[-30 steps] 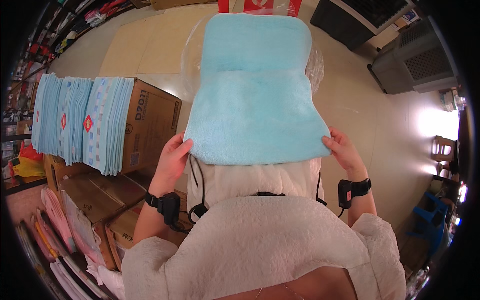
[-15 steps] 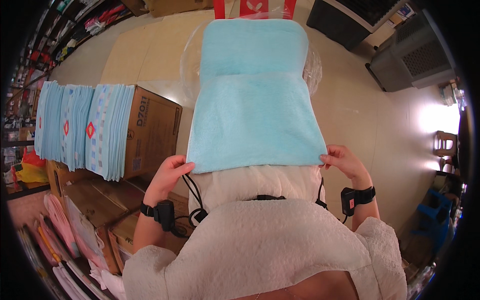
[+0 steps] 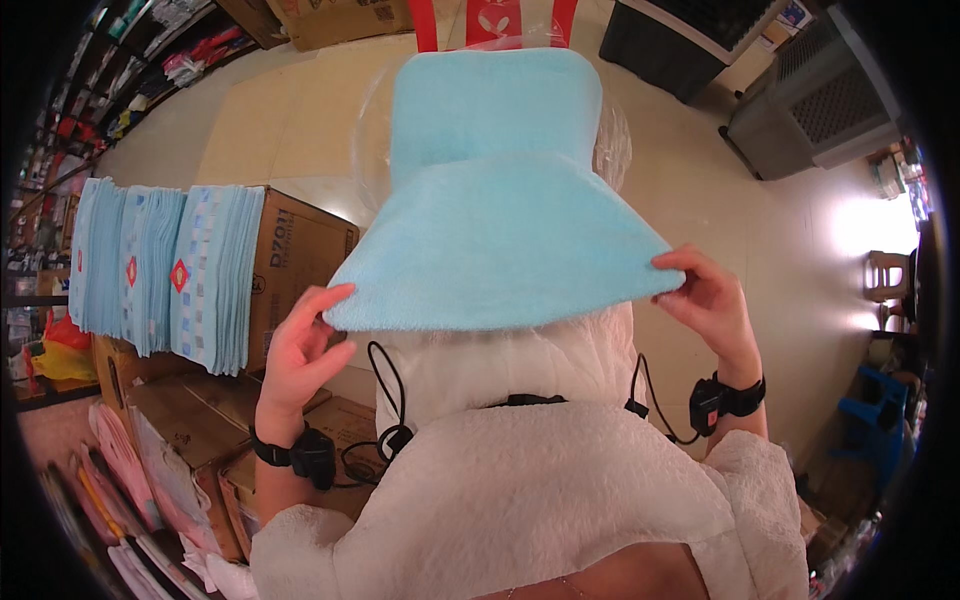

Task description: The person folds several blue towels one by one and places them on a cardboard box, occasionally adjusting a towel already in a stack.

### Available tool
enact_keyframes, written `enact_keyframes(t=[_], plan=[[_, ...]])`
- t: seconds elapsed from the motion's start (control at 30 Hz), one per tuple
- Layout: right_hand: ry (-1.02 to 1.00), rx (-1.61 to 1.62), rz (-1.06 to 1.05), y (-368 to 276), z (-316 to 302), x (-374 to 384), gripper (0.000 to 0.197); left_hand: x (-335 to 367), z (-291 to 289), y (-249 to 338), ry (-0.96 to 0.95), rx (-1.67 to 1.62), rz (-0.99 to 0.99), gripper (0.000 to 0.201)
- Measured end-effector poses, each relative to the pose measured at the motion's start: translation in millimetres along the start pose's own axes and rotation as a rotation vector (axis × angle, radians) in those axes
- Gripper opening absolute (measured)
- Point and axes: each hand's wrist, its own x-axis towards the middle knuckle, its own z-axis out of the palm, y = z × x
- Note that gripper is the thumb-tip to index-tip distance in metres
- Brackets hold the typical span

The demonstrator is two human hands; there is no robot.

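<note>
A light blue plush towel (image 3: 490, 245) is spread in front of me, its near half raised and fanned wide at the near edge. At its near left corner, my left hand (image 3: 300, 350) has the edge caught between its fingers, the thumb standing away. My right hand (image 3: 705, 300) grips the near right corner, index finger on top and other fingers beneath. The towel's far half lies flat on more light blue cloth (image 3: 490, 100), with clear plastic film (image 3: 612, 150) showing at the sides. Whatever is under the towel's middle is hidden.
On the left, stacks of folded light blue towels (image 3: 215, 280) stand beside a cardboard box (image 3: 300, 240), above more cartons (image 3: 190, 410). A red chair back (image 3: 492, 22) is beyond the cloth. Grey machines (image 3: 810, 110) stand at far right, a blue stool (image 3: 870, 420) at right.
Both hands have risen and moved outward, lifting the near edge of the towel and stretching it wider. My left thumb has come away from the corner.
</note>
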Motion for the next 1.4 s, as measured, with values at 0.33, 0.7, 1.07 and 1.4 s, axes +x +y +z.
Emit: enact_keyframes(t=[0.33, 0.7, 1.07, 1.4], plan=[[0.323, -0.446, -0.427, -53.2, -38.5, 120.8, 0.015, 119.5, -58.0, 53.1, 0.191, 0.645, 0.32, 0.017], [0.28, -0.332, -0.58, -119.8, -60.7, 104.0, 0.016, 104.2, -42.5, 135.0, 0.105, 0.373, 0.37, 0.027], [-0.686, -0.198, 0.215, -52.3, -42.9, 5.3, 0.016, 0.8, -41.2, 50.5, -0.766, 0.375, -0.465, 0.016], [-0.148, -0.124, 0.393, 30.5, -21.2, 83.4, 0.011, 69.4, -57.4, -28.3, -0.295, 0.209, -0.456, 0.013]])
